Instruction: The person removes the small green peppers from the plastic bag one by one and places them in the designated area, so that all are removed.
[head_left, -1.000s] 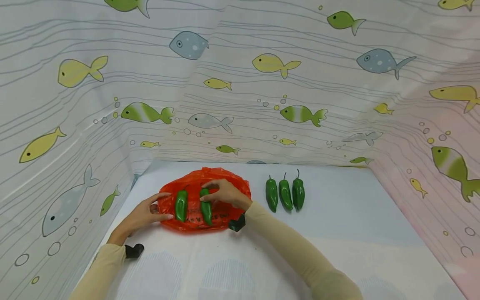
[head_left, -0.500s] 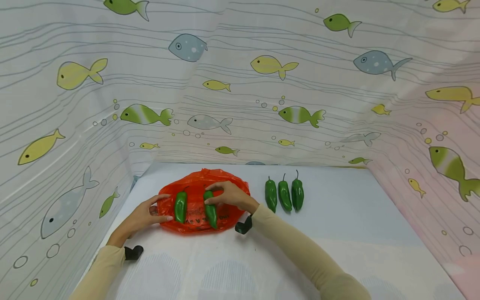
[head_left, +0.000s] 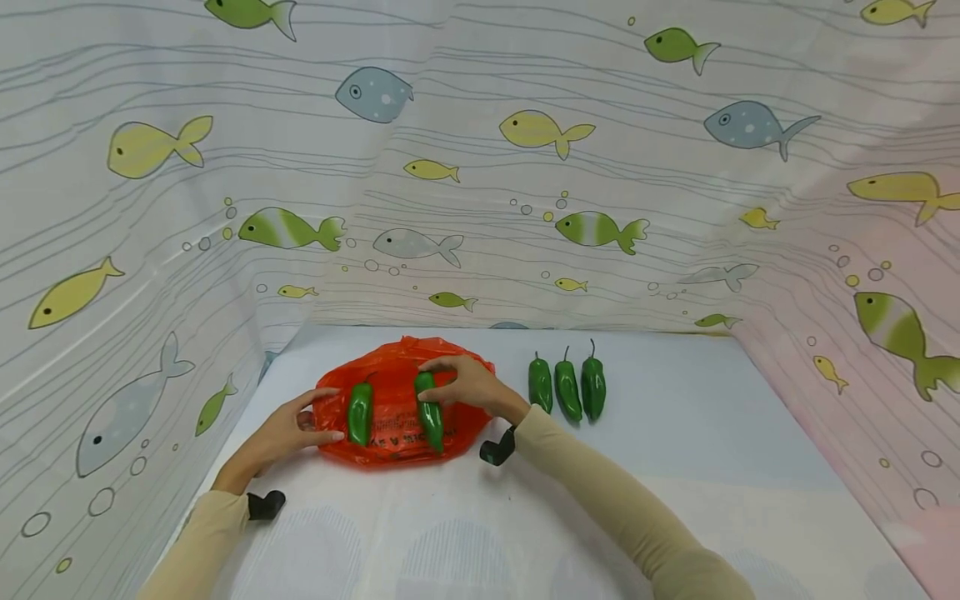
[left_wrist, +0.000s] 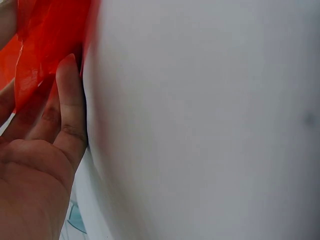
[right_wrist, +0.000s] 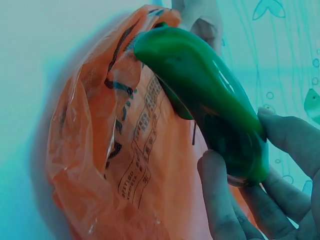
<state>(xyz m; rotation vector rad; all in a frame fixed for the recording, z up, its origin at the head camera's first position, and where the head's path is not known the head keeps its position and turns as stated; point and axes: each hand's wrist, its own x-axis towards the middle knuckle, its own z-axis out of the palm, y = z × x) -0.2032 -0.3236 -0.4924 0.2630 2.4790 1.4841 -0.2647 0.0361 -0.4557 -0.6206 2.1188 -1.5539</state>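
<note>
My right hand [head_left: 468,387] pinches a green chili pepper [head_left: 432,425] by its upper end, thumb on one side and fingers on the other. The pepper overlaps the right part of a red plastic bag [head_left: 390,400] in the head view. In the right wrist view its glossy body [right_wrist: 200,75] slants over the printed plastic. Another green chili pepper [head_left: 360,414] lies at the left on the bag. My left hand [head_left: 281,429] rests at the bag's left edge, thumb and fingers apart. In the left wrist view, red plastic [left_wrist: 52,45] covers some of its fingers.
Several more things stand about: a row of green chili peppers [head_left: 567,390], stems pointing away, lies right of the bag on the white table [head_left: 697,417]. Fish-patterned sheets [head_left: 465,200] wall the table at the back and both sides.
My right hand has moved a little to the right, carrying the pepper away from the other one on the bag. My left hand stays at the bag's edge.
</note>
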